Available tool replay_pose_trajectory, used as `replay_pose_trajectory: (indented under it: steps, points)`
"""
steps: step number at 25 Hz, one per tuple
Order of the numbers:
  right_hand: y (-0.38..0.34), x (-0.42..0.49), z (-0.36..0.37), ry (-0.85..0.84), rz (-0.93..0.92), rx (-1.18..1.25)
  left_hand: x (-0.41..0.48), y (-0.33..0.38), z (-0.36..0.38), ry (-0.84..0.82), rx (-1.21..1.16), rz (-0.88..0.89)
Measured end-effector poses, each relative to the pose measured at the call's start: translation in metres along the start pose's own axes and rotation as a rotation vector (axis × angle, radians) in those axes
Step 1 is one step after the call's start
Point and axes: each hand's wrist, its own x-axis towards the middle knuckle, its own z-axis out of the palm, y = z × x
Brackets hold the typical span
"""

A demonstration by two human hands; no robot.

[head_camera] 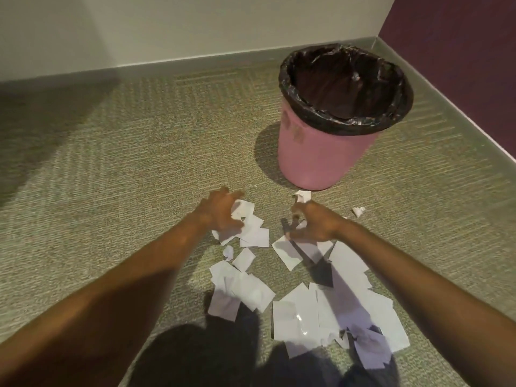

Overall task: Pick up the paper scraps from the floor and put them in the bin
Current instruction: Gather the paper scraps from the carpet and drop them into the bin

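Note:
Several white paper scraps (307,311) lie scattered on the carpet in front of me. My left hand (220,212) is spread with curled fingers over a small cluster of scraps (252,229), touching them. My right hand (314,223) hovers with fingers apart just above another sheet (290,254), nothing held in it. A pink bin (321,152) with a black liner (346,88) stands upright beyond my hands, its mouth open. Two small crumpled bits lie near its base, one (303,195) by my right fingertips and one (358,210) further right.
The bin stands near a room corner, with a pale wall (195,26) behind and a dark purple wall (460,51) on the right. A grey skirting (167,67) runs along both. Bare green carpet (111,163) stretches to the left.

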Motion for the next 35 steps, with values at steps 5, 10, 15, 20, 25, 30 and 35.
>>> replay_pose_trajectory:
  steps: [5,10,15,20,25,30,35]
  points:
    - [0.019,0.012,0.052,-0.017,0.234,-0.12,0.001,0.008,0.049,-0.177,0.124,-0.049]
    - [0.001,0.008,0.098,0.018,0.197,-0.199,0.0,0.021,0.07,-0.133,0.112,-0.118]
    - [-0.006,0.008,0.095,0.142,0.111,-0.218,-0.003,0.032,0.08,0.014,0.219,-0.027]
    - [-0.007,0.007,0.093,0.173,0.086,-0.251,-0.006,0.048,0.079,0.159,0.259,0.132]
    - [-0.002,0.006,0.092,0.217,0.016,-0.347,0.001,0.042,0.076,0.218,0.288,0.196]
    - [0.005,-0.004,0.09,0.273,-0.057,-0.371,0.019,0.033,0.062,0.227,0.021,0.051]
    - [0.017,-0.02,0.092,0.244,-0.146,-0.418,0.037,0.021,0.06,0.102,-0.193,-0.084]
